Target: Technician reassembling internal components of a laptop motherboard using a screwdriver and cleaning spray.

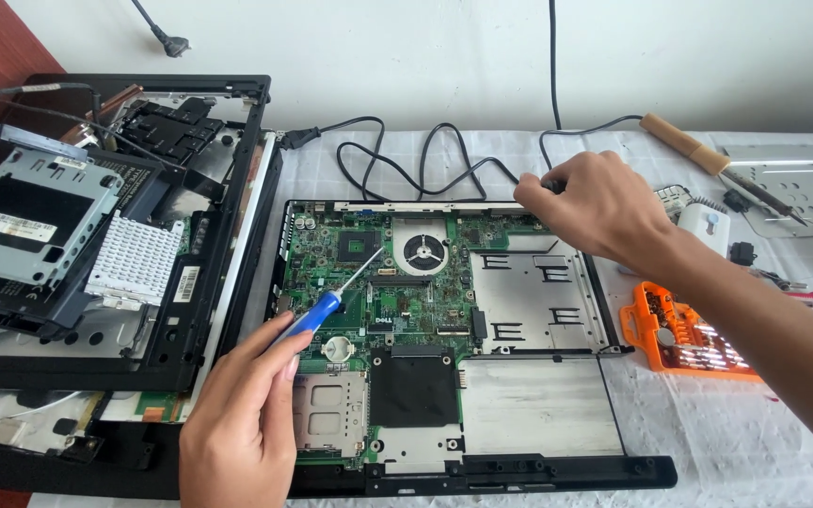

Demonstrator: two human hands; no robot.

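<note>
A white cloth-covered table (482,155) fills the frame. On it, across the centre and lower middle, lies an opened laptop base with a black plastic frame and a green circuit board (378,301); the board fills its left half, with a round black cooling fan (423,251) near the top and a black square cover plate (413,386) below, and bare grey metal panels (538,315) make up the right half. At the left of the frame a second dismantled black laptop chassis (190,310) lies with a grey metal drive cage (25,221) resting on it. At the right edge sits an orange plastic case of screwdriver bits (689,334), and above it, upper right, a soldering iron with a wooden handle (684,141). A thin black power cable (425,160) loops along the top of the board.

The thing in hand, a slim screwdriver with a blue plastic handle and a thin silver shaft (331,301), is over the left part of the board. Its long axis runs diagonally, handle at lower left and tip pointing to the upper right, toward the dark chip beside the fan.

The left hand (237,423) comes up from the bottom edge, fingers curled and clamped round the blue handle, thumb on top. The right hand (595,207) reaches in from the right on an outstretched forearm, knuckles up, its fingertips pinched together at the upper rim of the base where the cable passes; what they pinch I cannot tell.
</note>
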